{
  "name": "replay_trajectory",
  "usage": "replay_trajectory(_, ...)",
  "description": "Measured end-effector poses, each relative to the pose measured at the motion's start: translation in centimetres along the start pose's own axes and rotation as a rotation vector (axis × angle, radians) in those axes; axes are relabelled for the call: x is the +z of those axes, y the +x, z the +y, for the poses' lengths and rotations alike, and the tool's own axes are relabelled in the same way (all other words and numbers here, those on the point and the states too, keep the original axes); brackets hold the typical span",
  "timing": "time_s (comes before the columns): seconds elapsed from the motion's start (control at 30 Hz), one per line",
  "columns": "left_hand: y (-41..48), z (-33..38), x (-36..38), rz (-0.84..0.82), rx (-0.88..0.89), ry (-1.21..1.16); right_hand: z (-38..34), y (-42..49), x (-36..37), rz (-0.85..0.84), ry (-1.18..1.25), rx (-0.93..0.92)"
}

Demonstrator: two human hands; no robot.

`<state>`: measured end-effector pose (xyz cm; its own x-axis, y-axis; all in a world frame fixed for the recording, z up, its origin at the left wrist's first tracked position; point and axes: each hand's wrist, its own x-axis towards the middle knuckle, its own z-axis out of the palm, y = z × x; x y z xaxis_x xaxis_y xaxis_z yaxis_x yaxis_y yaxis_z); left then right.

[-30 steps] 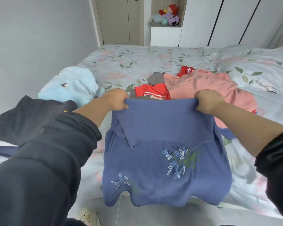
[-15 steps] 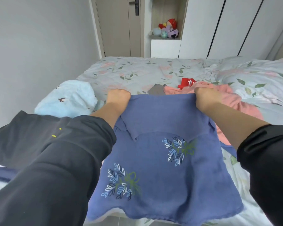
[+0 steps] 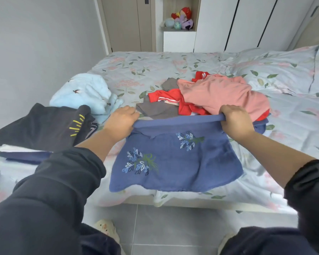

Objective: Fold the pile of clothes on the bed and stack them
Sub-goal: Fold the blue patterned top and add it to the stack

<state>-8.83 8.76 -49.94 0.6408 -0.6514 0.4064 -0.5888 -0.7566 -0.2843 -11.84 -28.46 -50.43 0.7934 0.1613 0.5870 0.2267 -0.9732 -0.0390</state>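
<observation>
A black folded garment (image 3: 44,126) with short yellow stitched lines is seen far left of the blue embroidered garment (image 3: 173,162), laid on top of white and navy pieces. A crumpled pale blue fleece (image 3: 85,92) is seen behind it, up and left of the blue garment.

The left hand (image 3: 121,122) is closed round the blue garment's upper left corner, with the cloth pinched inside curled fingers. The blue garment is spread on the near part of the bed (image 3: 136,67), directly in front of the person. Its folded top edge is pulled taut between both hands, so its long axis runs left to right. Its loose hem points toward the person and reaches the bed's near edge. Two leaf sprigs are shown face up on the cloth.

Just beyond the blue garment's top edge an unfolded pile is heaped: a grey piece (image 3: 158,110), a red piece with white stripes (image 3: 166,96) and, on top, a pink piece (image 3: 223,94).

The right hand (image 3: 236,122) is closed round the blue garment's upper right corner, where the cloth is bunched in the fist. A floral pillow (image 3: 284,70) is seen far up and right of the blue garment.
</observation>
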Motion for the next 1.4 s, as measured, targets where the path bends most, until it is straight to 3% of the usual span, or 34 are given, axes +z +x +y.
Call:
replay_trajectory(0.13,-3.9,2.7,-0.1,-0.081,0.138,0.0,-0.4,-5.3,-0.9,-0.009,0.041,-0.173)
replay_trajectory(0.27,-6.7,4.7,0.9,-0.254,0.275,-0.046,-0.8,-9.3,-0.5,-0.288,0.072,-0.235)
replay_trajectory(0.37,-7.6,5.8,2.3,-0.552,0.288,-0.002,-0.8,-10.9,0.5,-0.535,0.036,-0.207)
replay_trajectory(0.43,-7.7,6.4,2.9,-0.731,0.223,0.023,-0.8,-11.5,1.2,-0.66,-0.027,-0.218)
replay_trajectory(0.67,-7.8,7.3,4.0,-0.981,-0.042,-0.367,-0.9,-11.3,1.6,-1.035,-0.009,-0.092)
replay_trajectory(0.73,-7.3,7.4,3.4,-1.108,-0.256,-0.626,-1.5,-9.7,1.4,-1.29,-0.07,-0.085)
replay_trajectory(0.8,-6.4,6.9,3.2,-0.989,-0.504,-0.91,-2.2,-7.9,1.5,-1.481,-0.047,-0.006)
replay_trajectory(0.83,-5.8,6.4,3.3,-0.804,-0.634,-0.982,-2.7,-7.2,1.8,-1.452,0.012,0.059)
replay_trajectory(0.87,-5.3,5.6,3.6,-0.577,-0.764,-0.982,-3.2,-6.5,2.1,-1.306,0.065,0.098)
replay_trajectory(0.93,-4.7,3.8,4.5,-0.222,-0.956,-0.762,-4.3,-5.6,3.5,-0.843,0.082,0.085)
replay_trajectory(1.0,-4.6,2.4,5.7,-0.156,-1.098,-0.608,-5.6,-5.1,5.4,-0.601,0.153,0.109)
replay_trajectory(1.17,-4.0,0.8,8.5,-0.412,-1.264,-0.741,-8.6,-5.5,10.1,-0.785,0.134,0.191)
replay_trajectory(1.3,-4.4,-0.2,8.9,-0.337,-1.248,-0.687,-8.6,-7.4,12.4,-0.764,0.035,0.209)
replay_trajectory(1.4,-6.7,-1.9,9.3,-0.184,-1.464,-0.833,-8.5,-7.4,12.8,-0.744,0.035,0.215)
